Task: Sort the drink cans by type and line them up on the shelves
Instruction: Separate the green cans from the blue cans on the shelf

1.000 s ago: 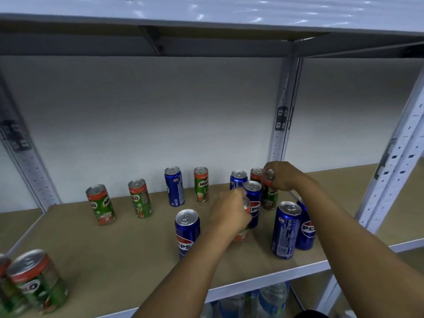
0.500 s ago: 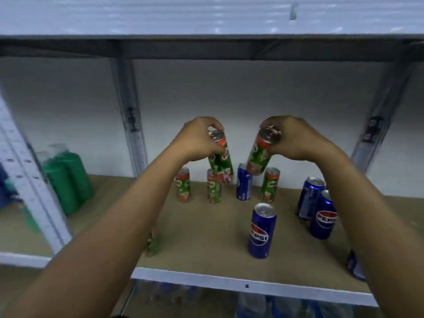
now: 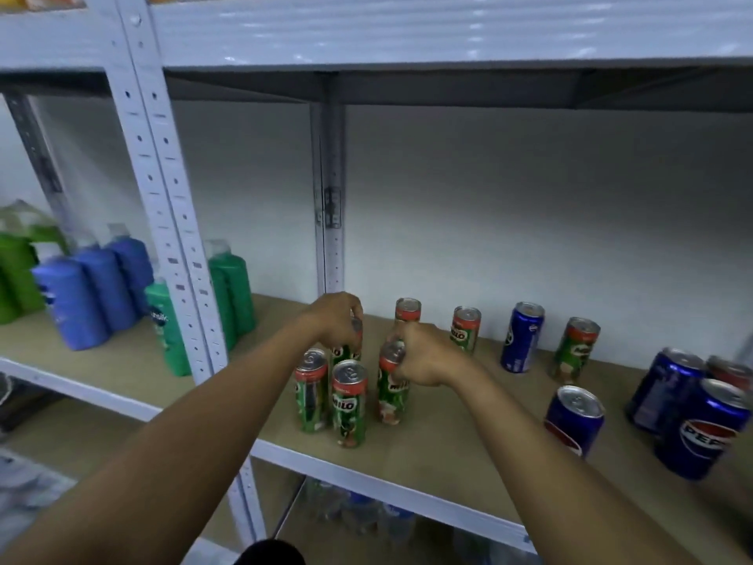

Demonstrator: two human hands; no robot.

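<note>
Both hands are down on the brown shelf [image 3: 428, 462], close to the white upright post [image 3: 330, 222] at the back wall. The left hand [image 3: 336, 318] grips the top of a green can [image 3: 346, 352] from above, fingers curled round its rim; that can stands upright, long axis vertical, just in front of the post. The right hand [image 3: 423, 356] is wrapped the same way over the top of a second green can [image 3: 391, 391], which also stands upright with its lid facing up, just right of the first. Two more green cans [image 3: 349, 403] stand upright touching each other just in front of the one under the left hand, nearest the shelf's front edge. Further right of the post along the wall stand other green cans [image 3: 464, 329] and a blue can [image 3: 522, 337], all upright. More blue cans [image 3: 574, 418] are grouped well to the right. Left of the post, past the shelf frame, stand blue and green bottles [image 3: 77, 295].
</note>
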